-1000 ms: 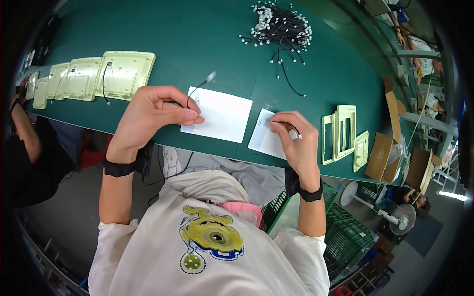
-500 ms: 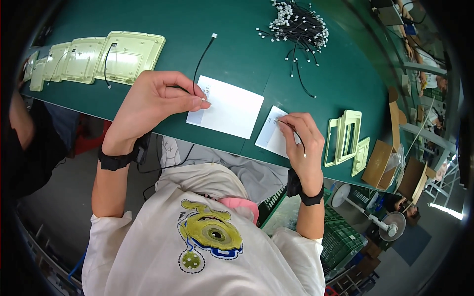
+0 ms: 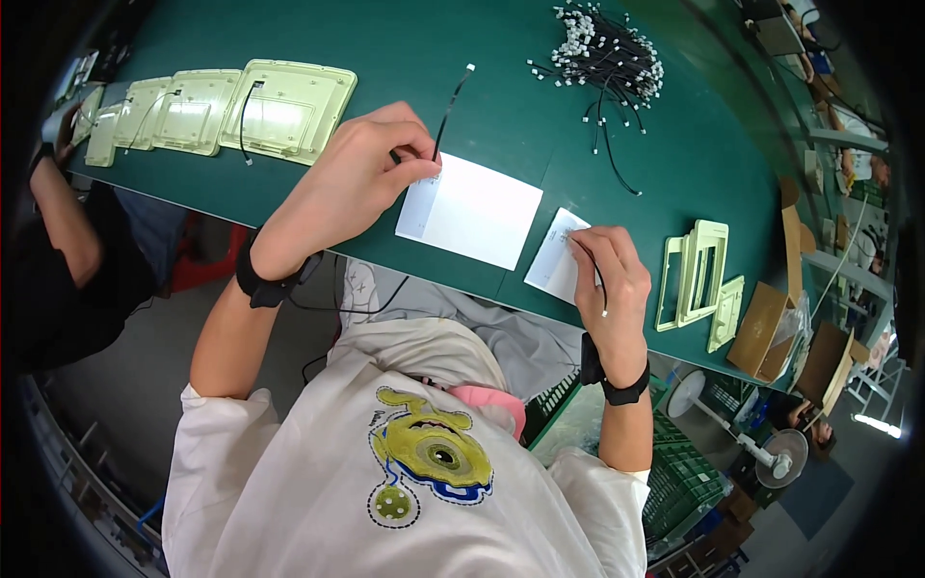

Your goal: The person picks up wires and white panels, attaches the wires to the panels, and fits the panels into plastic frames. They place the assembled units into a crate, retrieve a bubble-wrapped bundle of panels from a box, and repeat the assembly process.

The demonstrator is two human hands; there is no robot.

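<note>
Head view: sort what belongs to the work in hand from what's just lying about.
Likely in the work:
black cable in left hand
second black cable in right hand
cable pile
two white sheets
pale green panels with cables

Apparently just lying about:
open cardboard box
green crate
pedestal fan

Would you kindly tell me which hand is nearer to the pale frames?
Right: the right hand is left of the frames; the left hand is farther left, by the larger sheet.

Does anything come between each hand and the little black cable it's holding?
Nothing visible does. The left hand pinches its black cable directly, bare-fingered; the right hand likewise holds a second cable. The larger white sheet lies close by, not in between.
</note>
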